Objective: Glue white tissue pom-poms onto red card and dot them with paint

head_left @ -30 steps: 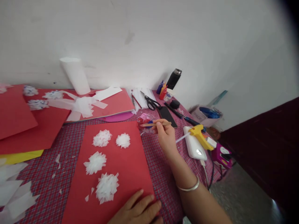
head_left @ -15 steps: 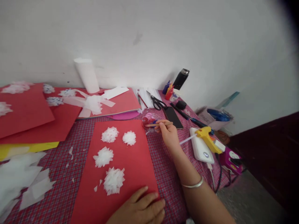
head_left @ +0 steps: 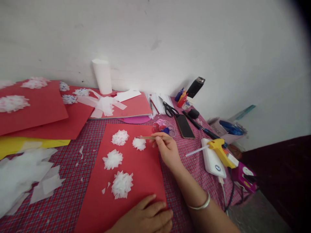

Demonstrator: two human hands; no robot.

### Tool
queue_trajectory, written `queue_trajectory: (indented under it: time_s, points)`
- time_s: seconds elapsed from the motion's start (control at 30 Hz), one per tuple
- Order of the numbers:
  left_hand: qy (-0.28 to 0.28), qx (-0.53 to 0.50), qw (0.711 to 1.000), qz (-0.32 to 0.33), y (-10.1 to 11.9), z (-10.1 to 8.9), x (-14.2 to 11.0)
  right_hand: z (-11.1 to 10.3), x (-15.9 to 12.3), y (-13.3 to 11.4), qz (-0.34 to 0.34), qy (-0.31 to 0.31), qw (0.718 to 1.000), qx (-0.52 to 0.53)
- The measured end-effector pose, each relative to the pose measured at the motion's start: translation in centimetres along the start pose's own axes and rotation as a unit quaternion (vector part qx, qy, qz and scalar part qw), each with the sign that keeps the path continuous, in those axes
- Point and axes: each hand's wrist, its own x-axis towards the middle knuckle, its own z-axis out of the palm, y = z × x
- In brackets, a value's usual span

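My right hand [head_left: 167, 150] pinches a thin wooden stick [head_left: 155, 138]. Its far end reaches over the small white tissue-paper flower [head_left: 139, 144] at the upper right of the red sheet [head_left: 141, 171]; I cannot tell if they touch. Nearer the left edge sit a flower with pinkish marks [head_left: 120, 138], a plain white flower [head_left: 113, 159] and a larger one [head_left: 122, 184]. Flat on the sheet's lower part rests my left hand [head_left: 148, 215], fingers spread and holding nothing. Just behind my right hand is a clear palette [head_left: 172, 130] with pink, red and blue paint, partly hidden.
Scissors [head_left: 168, 108], a phone [head_left: 185, 126] and paint bottles [head_left: 182, 98] stand or lie at the back right. A yellow glue gun [head_left: 221, 152] rests on a white power bank [head_left: 211, 160]. White tissue pieces [head_left: 24, 178] and stacked red sheets [head_left: 36, 113] occupy the left.
My right hand has brought the stick left and toward me, from the paint palette to the small white flower. My left hand stays flat on the sheet. The view has shifted slightly.
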Motion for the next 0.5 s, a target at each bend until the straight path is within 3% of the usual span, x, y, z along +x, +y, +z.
queue_trajectory:
  time_s: [0.5]
  points:
    - [-0.035, 0.007, 0.999, 0.015, -0.16, -0.31, -0.19, 0.36, -0.14, 0.20, 0.005, -0.019, 1.000, -0.005]
